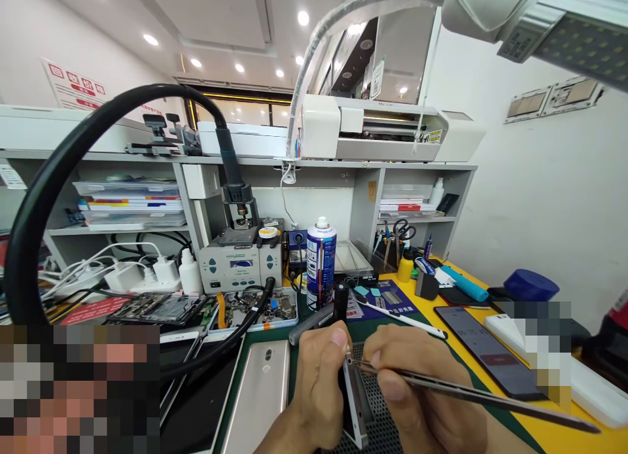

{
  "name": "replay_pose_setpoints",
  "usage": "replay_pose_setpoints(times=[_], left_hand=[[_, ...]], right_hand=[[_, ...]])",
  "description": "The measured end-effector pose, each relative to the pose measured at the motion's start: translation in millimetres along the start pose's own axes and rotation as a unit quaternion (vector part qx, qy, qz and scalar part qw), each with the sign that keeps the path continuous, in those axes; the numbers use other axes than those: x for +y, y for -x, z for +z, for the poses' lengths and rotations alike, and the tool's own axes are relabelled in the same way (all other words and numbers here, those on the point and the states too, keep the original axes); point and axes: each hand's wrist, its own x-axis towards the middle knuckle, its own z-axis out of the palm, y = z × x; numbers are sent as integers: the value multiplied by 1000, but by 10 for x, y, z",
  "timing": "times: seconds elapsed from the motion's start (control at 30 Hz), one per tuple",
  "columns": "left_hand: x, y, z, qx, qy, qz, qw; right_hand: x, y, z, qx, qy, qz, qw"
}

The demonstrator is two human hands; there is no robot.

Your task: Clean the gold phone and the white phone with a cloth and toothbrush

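Head view, the only one. Gripping phone [356, 411] in left hand [316, 385], fingers curled tight round far end, standing it on edge over mesh mat [383, 434]; likely done to turn the narrow side up and brace it. Can't tell if resting on mesh. Pinching tweezers [471, 392] in right hand [426, 382], thumb against fingertips, no gap; tips at phone's upper rim, long end slanting out right. Probably gripped near tips for fine control.

Left of that: gold phone [262, 395], back up on green mat [265, 335], presumably parked within reach. Behind: spray can [321, 264], upright, past the working spot. Right: timer phone [485, 349], face up on yellow desk [559, 437], likely angled for easy reading. Overhead: lamp [581, 48], probably for light on small parts. Lower left corner pixelated, can't tell.
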Motion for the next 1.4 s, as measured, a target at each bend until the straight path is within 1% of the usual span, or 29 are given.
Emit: replay_pose_setpoints(times=[0.2, 0.37, 0.43, 0.53, 0.57, 0.63, 0.73, 0.93, 1.07, 1.23, 1.3, 1.4], left_hand=[[87, -48, 3, -27, 34, 8, 999], [91, -44, 5, -25, 43, 22, 999], [79, -37, 14, -8, 39, 25, 999], [63, -29, 32, 33, 44, 11, 998], [59, -28, 37, 47, 47, 7, 998], [49, -27, 46, 68, 46, 9, 997], [27, -24, 57, 80, 30, 23, 996], [-15, 7, 75, 79, -11, 41, 996], [-11, 15, 82, 84, -26, 54, 995], [-32, 27, 80, 91, -55, 74, 992], [-39, 27, 77, 105, -71, 91, 988], [-35, 17, 73, 115, -87, 111, 983]], right_hand=[[-2, 10, -3, -1, 12, 8, 1000], [32, -10, 32, -25, -1, -24, 999], [19, -23, 28, -4, -25, -11, 1000], [-13, -22, 10, 61, -54, 29, 996], [-21, -17, 6, 71, -56, 37, 995], [-35, -5, 9, 63, -47, 38, 996], [-52, -3, 29, 53, -32, 33, 998], [-53, -57, 47, 49, -7, 19, 999], [-39, -68, 49, 59, 9, 10, 998], [-29, -69, 55, 48, 33, -2, 998], [-18, -71, 61, 39, 40, -13, 998], [-2, -66, 67, 9, 48, -27, 998]])
